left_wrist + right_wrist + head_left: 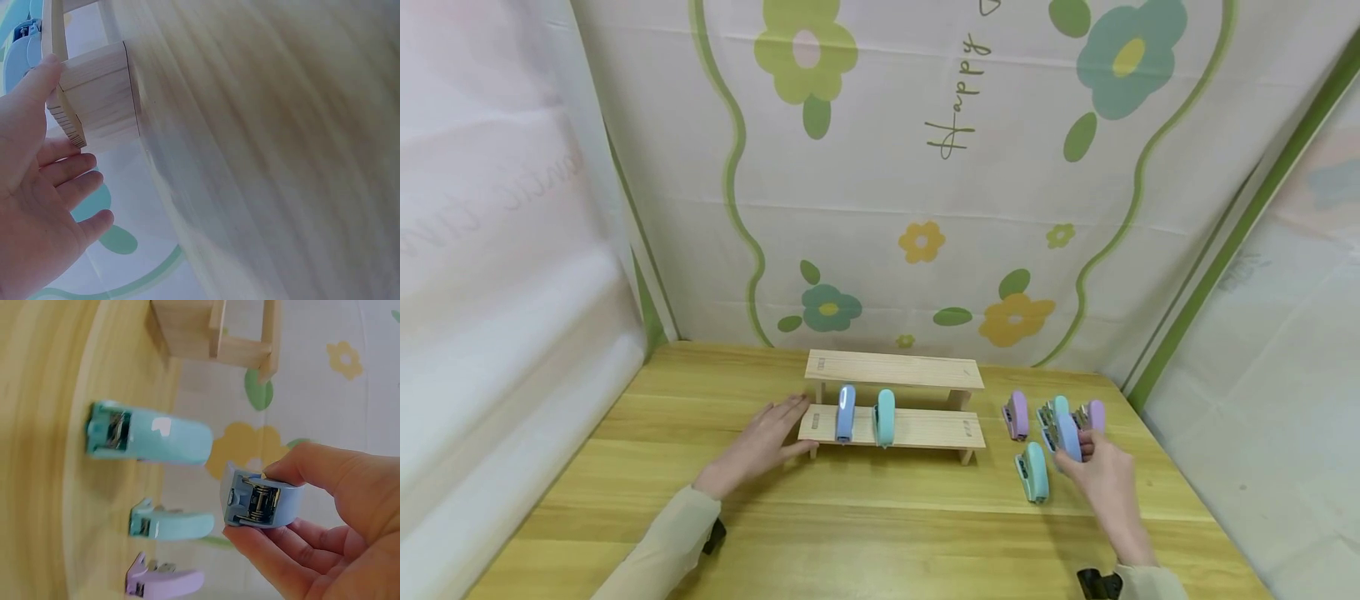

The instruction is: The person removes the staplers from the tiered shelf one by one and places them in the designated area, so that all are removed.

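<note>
In the head view my right hand (1103,468) pinches a blue stapler (1068,439) between thumb and fingers. The right wrist view shows this stapler (265,499) held in the air, its hinge end facing the camera. Around it on the table are teal staplers (1034,472) (1060,405) and purple staplers (1017,415) (1097,415). My left hand (762,439) rests at the left end of the lower wooden shelf (917,427), fingers extended. In the left wrist view its thumb and index finger touch the board's end (67,122).
Another blue stapler (846,413) and a teal stapler (885,417) stand side by side on the lower shelf's left half. Behind rises a higher wooden shelf (895,368) with a bare top. A printed cloth (865,200) hangs behind the wooden table (865,533).
</note>
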Available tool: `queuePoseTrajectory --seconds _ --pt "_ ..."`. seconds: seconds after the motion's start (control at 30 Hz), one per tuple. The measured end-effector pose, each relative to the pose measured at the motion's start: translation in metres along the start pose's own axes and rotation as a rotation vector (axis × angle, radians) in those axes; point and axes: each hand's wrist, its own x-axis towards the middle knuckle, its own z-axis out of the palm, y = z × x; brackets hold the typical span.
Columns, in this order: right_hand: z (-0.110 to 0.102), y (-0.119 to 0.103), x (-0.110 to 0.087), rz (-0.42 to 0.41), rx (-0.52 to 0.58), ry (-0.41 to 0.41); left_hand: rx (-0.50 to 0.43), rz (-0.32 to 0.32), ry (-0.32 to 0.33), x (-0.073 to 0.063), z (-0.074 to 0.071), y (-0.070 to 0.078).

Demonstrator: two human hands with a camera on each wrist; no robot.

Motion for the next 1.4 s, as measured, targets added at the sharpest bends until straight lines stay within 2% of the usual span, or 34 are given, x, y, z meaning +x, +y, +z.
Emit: queuePoseTrajectory --seconds 0.27,0.47,0.8,1.4 --pt "0.0 0.023 0.001 -0.008 -0.048 0.024 0.013 0.021 0.02 -0.001 0.001 -0.001" --pt "0.003 0.035 0.003 0.015 -0.084 -0.009 0.01 0.005 -0.002 0.0 0.001 -0.001" --pt "0.006 0.046 0.006 0.043 -0.106 -0.073 -0.004 -0.007 -0.023 0.001 0.0 0.0" --pt "0.012 0.06 0.009 0.085 -0.092 -0.131 0.005 -0.004 -0.023 0.001 0.0 0.0"
